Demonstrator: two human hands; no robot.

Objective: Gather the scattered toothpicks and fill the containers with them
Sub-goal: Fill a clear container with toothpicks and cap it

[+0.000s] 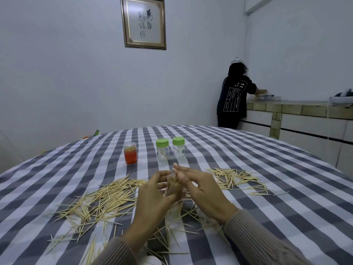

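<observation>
Plain pale walls (66, 73), meeting at a corner on the right. Framed calligraphy (143, 22) hung high on the far wall, dark-gold frame. Wide worktop under a grey-and-white checked cloth (267, 169) filling the foreground. Along the right wall, a tiled counter (298, 109) with white cabinet fronts below. At its near end, a person in dark printed clothing (234, 98), back turned, hand on the counter. Dim, cool, even light.

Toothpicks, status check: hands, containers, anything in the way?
Left hand holds a clear container, right hand feeding a toothpick bundle in. Three containers stand beyond. Loose toothpicks both sides; path clear.
</observation>
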